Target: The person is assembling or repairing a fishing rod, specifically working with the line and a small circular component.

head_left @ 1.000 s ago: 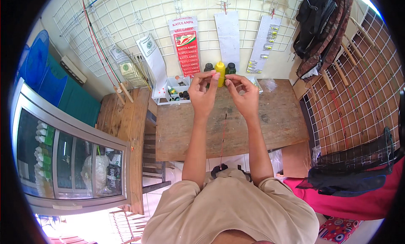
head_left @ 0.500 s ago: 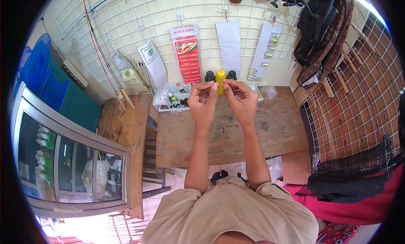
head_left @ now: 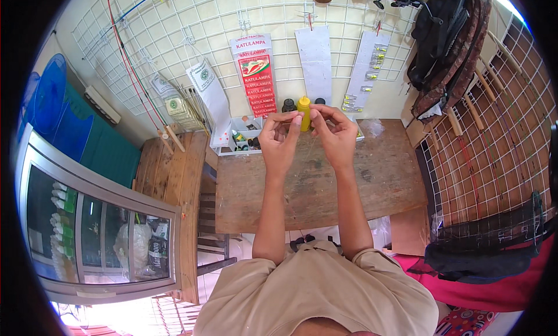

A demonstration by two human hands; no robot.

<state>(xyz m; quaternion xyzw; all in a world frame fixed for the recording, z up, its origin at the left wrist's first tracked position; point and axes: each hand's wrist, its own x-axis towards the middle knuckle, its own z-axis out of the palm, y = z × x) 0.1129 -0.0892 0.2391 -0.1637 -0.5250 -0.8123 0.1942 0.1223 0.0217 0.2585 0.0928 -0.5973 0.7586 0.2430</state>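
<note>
Above the far part of the wooden table (head_left: 256, 191), my two hands are raised close together. The fingertips of my left hand (head_left: 280, 137) are pinched, and what they hold is too small to name. My right hand (head_left: 335, 135) is pinched the same way a short gap away, its hold also too fine to make out. Behind the fingers stands a yellow squeeze bottle (head_left: 303, 113) with a nozzle, partly covered by the hands. A dark bottle (head_left: 288, 105) is to its left.
A white divided tray (head_left: 241, 152) with small bottles sits left of my hands. A red packet strip (head_left: 257, 80) and a card of small yellow-green items (head_left: 366, 69) hang on the wire grid. A glass cabinet (head_left: 102, 231) stands left, with fishing rods (head_left: 455, 124) along the right.
My fingertips have moved slightly apart, still pinched. A thin reddish line with a dark bit, hanging below my hands before, no longer shows clearly. The view has shifted a little.
</note>
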